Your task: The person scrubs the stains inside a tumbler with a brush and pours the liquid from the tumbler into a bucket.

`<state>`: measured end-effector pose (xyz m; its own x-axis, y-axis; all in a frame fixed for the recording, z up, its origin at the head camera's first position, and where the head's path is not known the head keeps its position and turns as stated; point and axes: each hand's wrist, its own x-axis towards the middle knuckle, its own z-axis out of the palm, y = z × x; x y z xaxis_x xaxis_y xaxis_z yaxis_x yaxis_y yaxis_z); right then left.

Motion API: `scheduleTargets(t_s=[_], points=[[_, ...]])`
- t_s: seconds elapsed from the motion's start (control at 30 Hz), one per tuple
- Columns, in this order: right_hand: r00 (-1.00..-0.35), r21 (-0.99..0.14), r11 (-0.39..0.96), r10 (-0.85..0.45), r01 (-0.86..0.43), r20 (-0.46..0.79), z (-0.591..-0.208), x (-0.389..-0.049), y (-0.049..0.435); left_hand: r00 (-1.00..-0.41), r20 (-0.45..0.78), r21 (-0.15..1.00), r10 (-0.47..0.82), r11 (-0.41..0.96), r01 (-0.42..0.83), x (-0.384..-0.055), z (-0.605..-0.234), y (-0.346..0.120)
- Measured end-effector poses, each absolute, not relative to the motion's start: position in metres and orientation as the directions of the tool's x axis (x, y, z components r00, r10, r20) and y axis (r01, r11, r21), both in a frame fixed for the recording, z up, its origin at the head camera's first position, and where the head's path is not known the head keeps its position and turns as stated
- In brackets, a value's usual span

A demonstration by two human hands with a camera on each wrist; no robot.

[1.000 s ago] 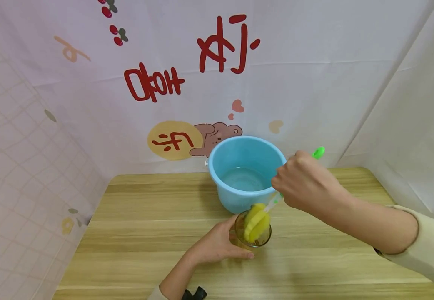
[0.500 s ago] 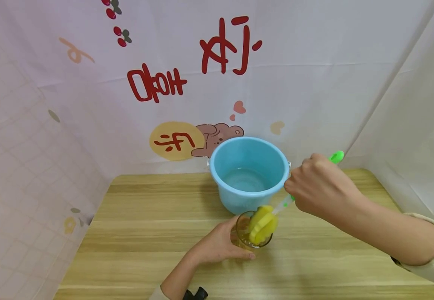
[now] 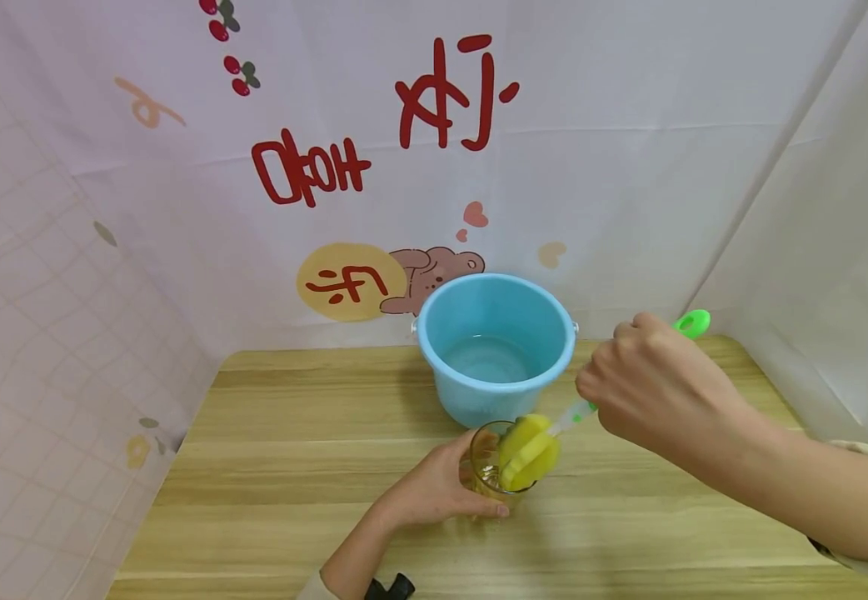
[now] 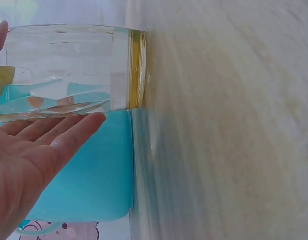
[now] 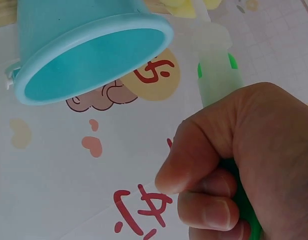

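Note:
My left hand (image 3: 441, 483) holds a clear, amber-tinted drinking glass (image 3: 483, 454) upright on the table, thumb on the near side and fingers on the far side. In the left wrist view the fingers (image 4: 68, 142) lie along the wall of the glass (image 4: 68, 50). My right hand (image 3: 655, 375) grips the green-and-white handle of a sponge cup brush (image 3: 530, 454). Its yellow sponge head sits tilted at the mouth of the glass, partly inside the rim. In the right wrist view the thumb and curled fingers wrap the brush handle (image 5: 221, 75).
A light blue bucket (image 3: 479, 404) with water in it stands just behind the glass, near the table's back edge. The wooden table (image 3: 291, 467) meets a printed white cloth (image 3: 629, 183) at the back and sides. A black object (image 3: 391, 587) shows by the left wrist.
My right hand has drawn the brush to the right and slightly toward me, so the sponge has shifted to the right side of the glass's mouth. The left hand and glass stay nearly still.

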<state>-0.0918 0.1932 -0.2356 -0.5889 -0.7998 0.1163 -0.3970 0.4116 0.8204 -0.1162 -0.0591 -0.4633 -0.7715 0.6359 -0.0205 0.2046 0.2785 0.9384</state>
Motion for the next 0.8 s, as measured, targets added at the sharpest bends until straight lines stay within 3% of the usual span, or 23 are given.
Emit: scheduleTargets(t_s=[0.27, 0.8], points=[[-0.518, 0.835, 0.387, -0.843, -0.392, 0.148, -0.232, -0.09, 0.183, -0.753, -0.021, 0.96, 0.658, 0.225, 0.169, -0.117, -0.462, -0.058], [-0.513, 0.77, 0.451, -0.837, -0.451, 0.19, -0.237, -0.115, 0.19, -0.746, 0.021, 0.941, 0.665, 0.238, 0.239, -0.116, -0.462, -0.06]])
